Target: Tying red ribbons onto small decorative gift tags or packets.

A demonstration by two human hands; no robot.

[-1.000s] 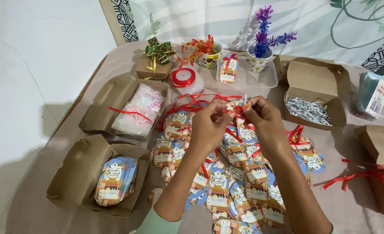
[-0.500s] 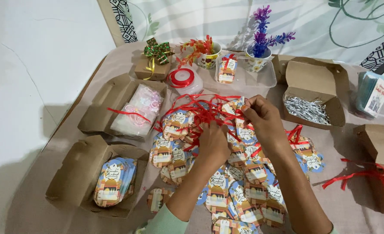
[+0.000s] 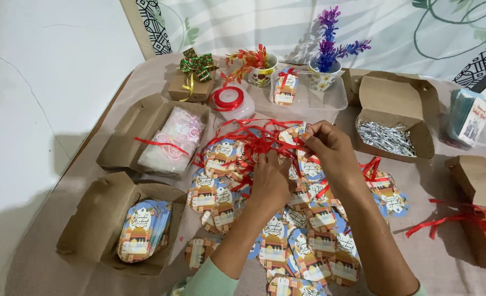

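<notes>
Tabletop clutter unchanged; left hand [image 3: 269,178] has dropped onto tags [image 3: 221,192].

Setting, as seen from the head view:

- Wall [image 3: 40,82]: plain white, fills the left side of the frame; faint hairline cracks; a soft grey shadow falls across its lower part.
- Table [image 3: 144,74]: covered in a dull mauve-brown cloth, running from the lower left to the right edge; its left edge slants diagonally beside the wall.
- Backdrop cloth [image 3: 407,33]: pale, printed with green leaf outlines and black-and-white patterned bands, across the top of the frame behind the table.
- Light: even, indoor, soft shadows leaning left.
</notes>
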